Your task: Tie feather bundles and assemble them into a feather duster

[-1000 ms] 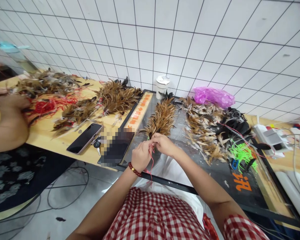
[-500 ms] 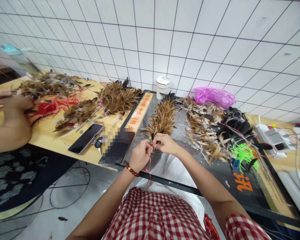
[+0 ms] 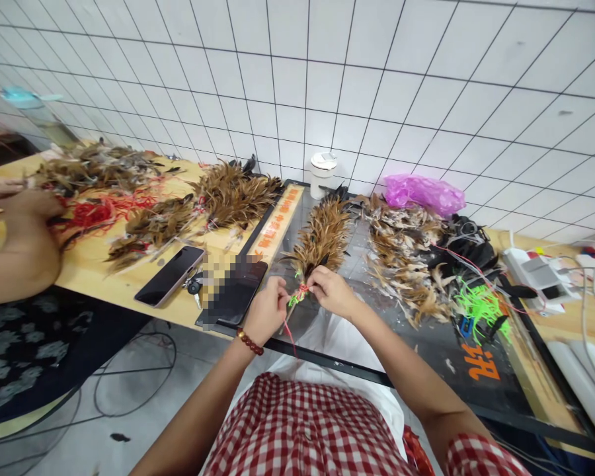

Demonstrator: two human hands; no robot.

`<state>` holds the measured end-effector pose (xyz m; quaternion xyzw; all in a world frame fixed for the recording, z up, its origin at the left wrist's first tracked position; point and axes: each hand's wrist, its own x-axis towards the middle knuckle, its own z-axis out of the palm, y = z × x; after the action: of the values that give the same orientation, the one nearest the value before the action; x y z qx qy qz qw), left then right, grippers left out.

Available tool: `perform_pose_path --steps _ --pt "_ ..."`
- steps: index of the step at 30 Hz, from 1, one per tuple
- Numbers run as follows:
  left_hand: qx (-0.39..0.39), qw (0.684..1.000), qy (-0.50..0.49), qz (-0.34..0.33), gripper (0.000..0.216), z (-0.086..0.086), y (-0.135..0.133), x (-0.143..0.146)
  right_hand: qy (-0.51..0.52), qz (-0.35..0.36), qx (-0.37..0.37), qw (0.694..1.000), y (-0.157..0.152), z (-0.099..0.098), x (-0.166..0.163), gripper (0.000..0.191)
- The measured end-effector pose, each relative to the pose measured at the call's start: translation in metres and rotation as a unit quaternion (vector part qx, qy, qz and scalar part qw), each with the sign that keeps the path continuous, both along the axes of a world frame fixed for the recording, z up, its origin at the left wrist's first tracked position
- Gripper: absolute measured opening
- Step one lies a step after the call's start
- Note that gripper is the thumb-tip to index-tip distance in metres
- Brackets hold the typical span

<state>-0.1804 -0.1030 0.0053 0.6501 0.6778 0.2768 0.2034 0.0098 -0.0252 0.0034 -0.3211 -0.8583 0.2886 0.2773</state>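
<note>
A long bundle of brown feathers (image 3: 322,235) with dark tips at the far end lies on the dark glass in front of me. Red string (image 3: 302,289) and bright green ties wrap its near end, where a thin stick pokes out. My left hand (image 3: 268,307), with a beaded bracelet on the wrist, is closed in a pinch on red string, and a loose tail hangs below the fingers. At the right side of the tied end, my right hand (image 3: 333,291) pinches the red string; its fingertips partly hide the spot.
Loose feathers (image 3: 409,264) and green strips (image 3: 480,307) lie to the right, near a purple plastic bag (image 3: 424,193) and a power strip (image 3: 538,277). Leftward are two phones (image 3: 168,274), keys (image 3: 194,285), more feather bundles (image 3: 238,195) and a co-worker's arm (image 3: 22,244). A white canister (image 3: 323,174) stands behind.
My left hand has moved left and slightly down, away from the tied end, drawing the red string out. The right hand has shifted slightly right. The feather bundle stays put.
</note>
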Motion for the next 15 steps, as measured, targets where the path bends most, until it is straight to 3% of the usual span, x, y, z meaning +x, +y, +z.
perform_pose_path --steps 3,7,11,15 --pt "-0.007 1.000 -0.011 -0.025 0.020 0.013 0.006 -0.005 0.012 -0.071 -0.023 0.997 0.000 0.006 0.018 0.022" --pt "-0.075 0.990 0.115 -0.039 0.040 0.027 0.014 0.008 -0.002 -0.147 -0.056 0.988 0.004 0.000 0.042 0.009" --pt "-0.090 0.968 0.232 -0.021 0.039 0.023 0.019 0.035 0.052 -0.170 -0.148 0.973 0.004 -0.021 0.048 0.007" --pt "-0.075 0.979 0.189 0.018 0.026 0.012 0.020 0.039 0.171 -0.204 -0.303 0.915 0.002 -0.029 0.043 0.016"
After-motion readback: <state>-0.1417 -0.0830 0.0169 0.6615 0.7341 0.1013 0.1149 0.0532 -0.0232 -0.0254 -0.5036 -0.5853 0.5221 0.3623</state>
